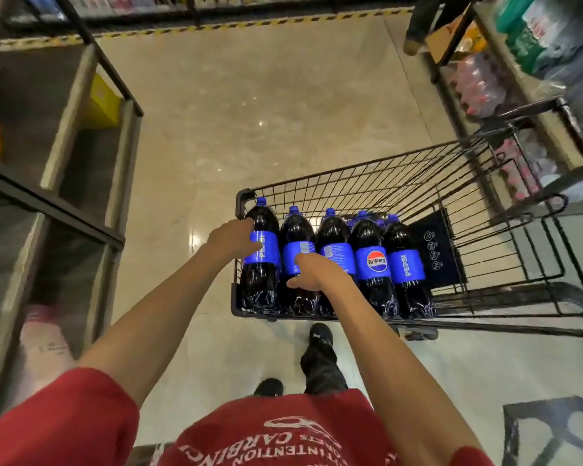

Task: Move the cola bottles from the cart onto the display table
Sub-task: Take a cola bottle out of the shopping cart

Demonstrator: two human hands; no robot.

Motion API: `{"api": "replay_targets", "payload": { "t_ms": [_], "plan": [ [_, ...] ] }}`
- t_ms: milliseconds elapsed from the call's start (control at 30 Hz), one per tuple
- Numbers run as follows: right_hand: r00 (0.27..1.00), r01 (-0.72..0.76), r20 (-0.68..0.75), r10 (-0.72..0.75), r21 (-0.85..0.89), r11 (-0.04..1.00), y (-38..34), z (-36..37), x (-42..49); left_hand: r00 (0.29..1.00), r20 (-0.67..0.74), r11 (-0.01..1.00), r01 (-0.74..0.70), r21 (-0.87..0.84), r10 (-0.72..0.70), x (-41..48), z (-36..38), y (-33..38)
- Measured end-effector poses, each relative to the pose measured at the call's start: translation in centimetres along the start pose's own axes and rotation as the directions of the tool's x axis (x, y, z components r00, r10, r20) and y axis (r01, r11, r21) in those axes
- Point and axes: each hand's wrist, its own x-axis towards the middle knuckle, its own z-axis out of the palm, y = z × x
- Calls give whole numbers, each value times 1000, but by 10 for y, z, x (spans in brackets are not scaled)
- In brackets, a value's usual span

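My left hand [234, 237] curls round the leftmost dark plastic cola bottle [261, 284] at its blue label. My right hand [313, 272] wraps the second cola bottle [297, 230] beside it. Both bottles stand upright in the front row of the black wire shopping cart [240, 203], touching their neighbours. They look heavy, so I'd squeeze firmly at the label and lift straight up past the rim without knocking the rest.
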Motion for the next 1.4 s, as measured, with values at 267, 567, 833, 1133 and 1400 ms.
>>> {"api": "replay_targets", "payload": {
  "t_ms": [267, 567, 833, 1133, 1400],
  "plan": [
    [986, 82, 141, -87, 46, 996, 28, -19, 62, 982, 22, 979, 186, -83, -185, 56, 13, 16],
    [971, 20, 215, -108, 372, 928, 21, 23, 125, 961, -22, 918, 256, -305, -275, 115, 34, 23],
    [979, -113, 197, -45, 718, 687, 6, 58, 148, 956, 30, 901, 284, -327, -291, 149, 50, 10],
    [959, -282, 245, 141, 871, 403, -15, 123, 172, 938, -39, 924, 333, -186, -346, 157, 65, 14],
    [955, -290, 240, 174, 873, 392, -18, 113, 167, 928, -99, 917, 331, -221, -359, 155, 66, 16]
  ]
}}
